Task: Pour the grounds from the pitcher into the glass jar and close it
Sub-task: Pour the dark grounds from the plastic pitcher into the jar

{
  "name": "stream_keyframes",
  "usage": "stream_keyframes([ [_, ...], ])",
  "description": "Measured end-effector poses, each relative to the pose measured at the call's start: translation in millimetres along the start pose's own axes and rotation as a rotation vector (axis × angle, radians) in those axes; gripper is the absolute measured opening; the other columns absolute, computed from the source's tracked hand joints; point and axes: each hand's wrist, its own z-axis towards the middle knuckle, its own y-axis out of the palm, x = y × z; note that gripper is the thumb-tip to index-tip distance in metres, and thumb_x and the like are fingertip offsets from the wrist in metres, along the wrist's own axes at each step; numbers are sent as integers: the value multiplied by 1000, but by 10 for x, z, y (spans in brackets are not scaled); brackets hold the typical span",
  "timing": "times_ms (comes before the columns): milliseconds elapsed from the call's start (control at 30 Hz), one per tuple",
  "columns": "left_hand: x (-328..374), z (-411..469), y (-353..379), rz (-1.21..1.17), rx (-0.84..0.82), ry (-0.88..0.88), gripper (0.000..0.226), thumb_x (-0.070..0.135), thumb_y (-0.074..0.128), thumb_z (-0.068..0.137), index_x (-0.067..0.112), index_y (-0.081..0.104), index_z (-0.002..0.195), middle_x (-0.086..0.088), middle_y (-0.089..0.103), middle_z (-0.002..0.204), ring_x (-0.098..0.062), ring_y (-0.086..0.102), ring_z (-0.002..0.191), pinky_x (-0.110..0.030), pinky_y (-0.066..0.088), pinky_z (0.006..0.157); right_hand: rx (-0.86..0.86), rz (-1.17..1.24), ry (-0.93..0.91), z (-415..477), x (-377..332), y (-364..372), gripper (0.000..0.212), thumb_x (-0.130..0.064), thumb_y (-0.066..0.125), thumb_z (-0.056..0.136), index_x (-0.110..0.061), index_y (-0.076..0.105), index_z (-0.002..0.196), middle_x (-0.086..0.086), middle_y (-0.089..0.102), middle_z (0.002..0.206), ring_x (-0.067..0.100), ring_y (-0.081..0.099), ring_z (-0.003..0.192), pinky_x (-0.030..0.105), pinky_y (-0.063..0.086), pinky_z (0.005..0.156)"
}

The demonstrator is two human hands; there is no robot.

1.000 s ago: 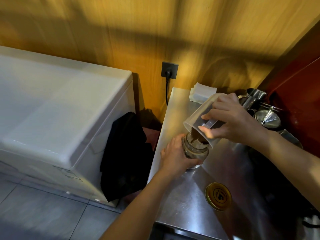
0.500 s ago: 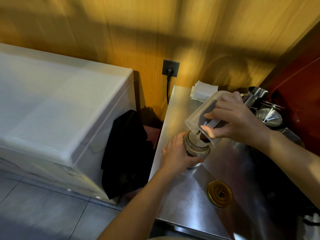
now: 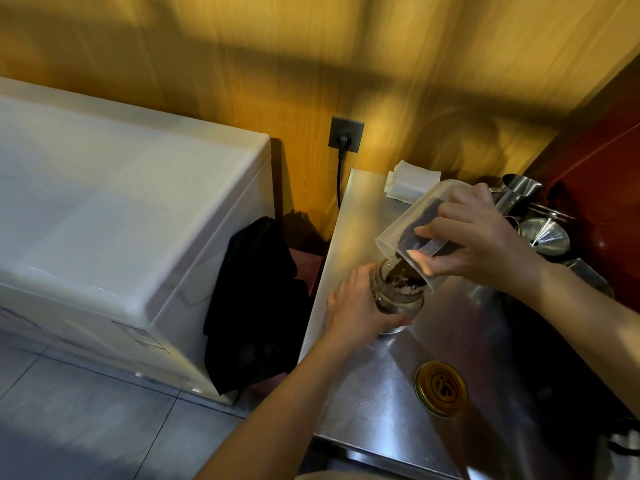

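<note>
A small glass jar (image 3: 401, 299) stands upright on the steel counter (image 3: 381, 393), and my left hand (image 3: 360, 306) wraps around its left side. My right hand (image 3: 474, 244) grips a translucent plastic pitcher (image 3: 408, 223) by its handle and tips it steeply, mouth down over the jar's opening. Dark grounds slide along the pitcher's lower wall into the jar, which holds a brownish heap near its neck. The jar's gold lid (image 3: 441, 388) lies flat on the counter, nearer to me and to the right.
Steel jugs (image 3: 519, 192) and a metal funnel (image 3: 543, 233) crowd the counter's back right. A stack of white paper (image 3: 408, 181) lies at the back edge. A white chest freezer (image 3: 121, 220) with dark cloth (image 3: 256, 299) draped beside it stands left. A wall socket (image 3: 346, 133) has a plugged cord.
The pitcher is tipped further and more grounds have slid out into the jar. Both hands have stayed about where they were.
</note>
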Motion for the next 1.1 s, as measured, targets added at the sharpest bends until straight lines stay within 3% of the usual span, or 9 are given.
stream_keyframes([
  [1100, 43, -31, -5, 5, -9, -8, 90, 49, 81, 60, 27, 35, 134, 4, 47, 133, -20, 42, 126, -50, 34, 106, 11, -20, 11, -37, -46, -13, 34, -31, 59, 76, 1, 66, 66, 14, 59, 58, 32, 53, 64, 40, 31, 65],
])
